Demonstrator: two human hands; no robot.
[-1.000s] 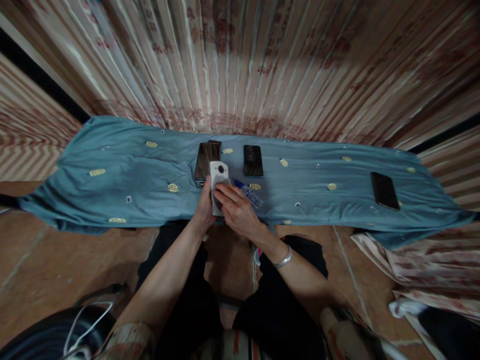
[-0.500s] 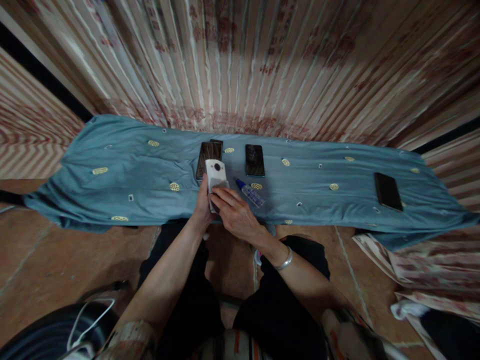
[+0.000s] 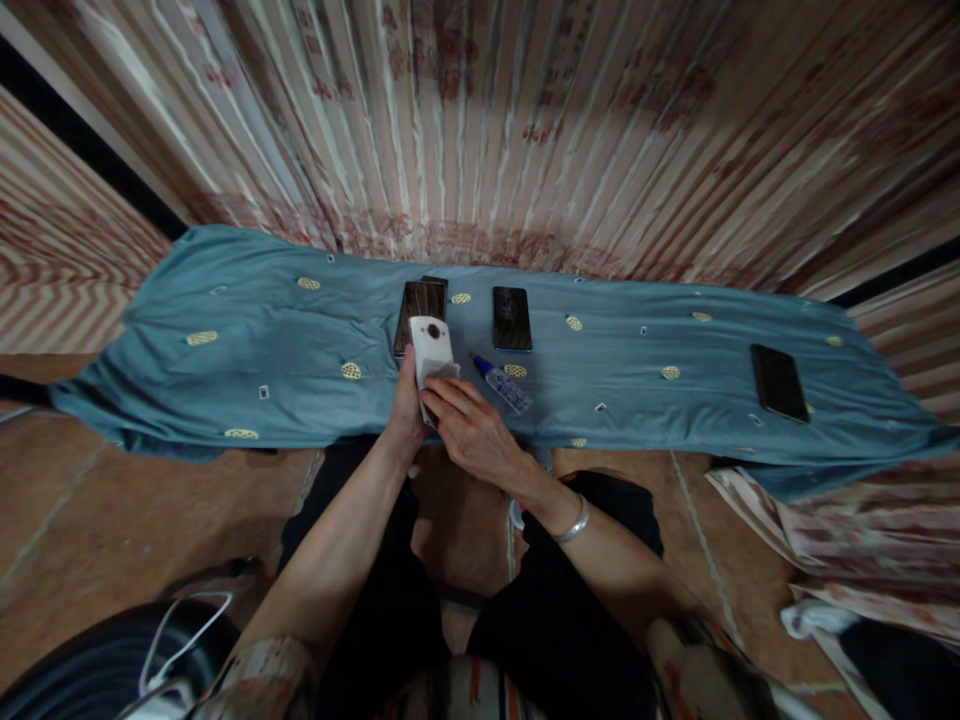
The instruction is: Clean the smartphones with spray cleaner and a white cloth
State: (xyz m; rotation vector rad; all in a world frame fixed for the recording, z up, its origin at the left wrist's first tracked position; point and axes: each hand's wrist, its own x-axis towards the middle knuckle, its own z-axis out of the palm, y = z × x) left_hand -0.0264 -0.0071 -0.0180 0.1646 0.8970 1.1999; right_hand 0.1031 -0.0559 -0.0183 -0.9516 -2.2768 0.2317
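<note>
Two-handed, grips white phone [image 3: 427,348] in left hand [image 3: 406,408] above near edge of blue-green cloth [image 3: 637,408], holds greyish wipe [image 3: 444,369] to its back with right hand [image 3: 475,427]. Probably handles light, stiff, slippery, fragile; best held by long edges.

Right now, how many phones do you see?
5: white phone in the left hand; beyond it, dark phone overlapping second phone; middle phone near the bottle; rightmost phone. Others may be hidden.

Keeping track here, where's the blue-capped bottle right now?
In the head view, the blue-capped bottle lies on the blue cloth just right of centre, beyond the right hand and below the middle black phone.
</note>
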